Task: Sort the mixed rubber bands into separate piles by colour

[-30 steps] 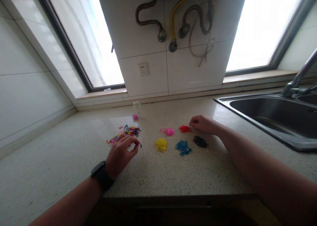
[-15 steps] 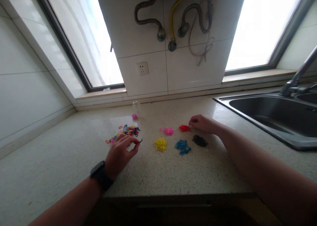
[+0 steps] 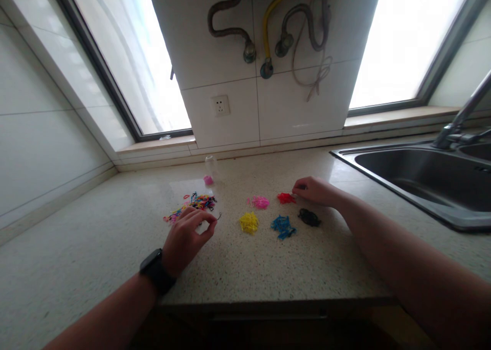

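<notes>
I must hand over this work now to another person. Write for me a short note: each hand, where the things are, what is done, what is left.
Left hand: pinches a small dark band beside the mixed pile.
Right hand: rests on the counter, fingertips at the red pile; whether it grips anything is unclear.
Done: sorted piles of pink, red, yellow, blue, black.
Left: the mixed pile is unsorted, and the pinched band is not yet placed.
</notes>
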`<state>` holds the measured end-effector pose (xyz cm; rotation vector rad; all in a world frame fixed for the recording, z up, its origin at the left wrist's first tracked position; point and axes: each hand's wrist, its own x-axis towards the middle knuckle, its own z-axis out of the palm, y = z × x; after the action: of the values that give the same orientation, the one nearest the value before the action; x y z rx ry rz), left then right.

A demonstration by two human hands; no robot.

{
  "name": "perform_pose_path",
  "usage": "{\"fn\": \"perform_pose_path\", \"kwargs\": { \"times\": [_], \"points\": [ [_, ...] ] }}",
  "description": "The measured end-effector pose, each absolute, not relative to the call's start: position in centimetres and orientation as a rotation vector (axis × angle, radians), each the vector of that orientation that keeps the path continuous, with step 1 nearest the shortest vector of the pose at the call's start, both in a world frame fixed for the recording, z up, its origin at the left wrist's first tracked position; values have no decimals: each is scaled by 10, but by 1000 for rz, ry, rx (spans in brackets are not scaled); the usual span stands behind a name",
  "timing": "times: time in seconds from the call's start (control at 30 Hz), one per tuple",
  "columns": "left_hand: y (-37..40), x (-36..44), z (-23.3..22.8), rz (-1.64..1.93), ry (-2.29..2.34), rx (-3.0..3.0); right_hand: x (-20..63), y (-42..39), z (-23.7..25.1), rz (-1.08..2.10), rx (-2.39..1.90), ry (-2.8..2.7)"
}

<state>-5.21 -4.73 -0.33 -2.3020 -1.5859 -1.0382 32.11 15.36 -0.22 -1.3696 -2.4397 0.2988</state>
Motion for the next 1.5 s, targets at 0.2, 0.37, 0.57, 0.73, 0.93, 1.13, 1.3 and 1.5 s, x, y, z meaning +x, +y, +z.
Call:
{"fn": "perform_pose_path", "kwargs": {
  "times": [0.2,0.37,0.57,0.73,0.93,1.13,1.3,1.5],
  "points": [
    [-48,-51,-2,-1041,-1574,-2305,321,151,0,306,-1365,-2447],
    [-48,-52,-3,-1044,-1584,-2309,320,150,1,304,-1393,-2437],
    [-47,-52,-4,-1043,-1581,-2306,319,150,0,321,-1394,-2435],
    [-47,-52,-4,-1044,-1589,-2307,320,149,2,329,-1390,-2435],
    [-47,-52,-3,-1050,-1584,-2310,321,152,0,342,-1386,-2450],
    [-48,-51,-2,-1052,-1589,-2311,321,151,1,333,-1391,-2454],
    [-48,-51,-1,-1053,-1589,-2316,320,150,2,346,-1387,-2459],
    [-48,-51,-1,-1061,-1602,-2312,322,154,-2,350,-1368,-2463]
  ]
}}
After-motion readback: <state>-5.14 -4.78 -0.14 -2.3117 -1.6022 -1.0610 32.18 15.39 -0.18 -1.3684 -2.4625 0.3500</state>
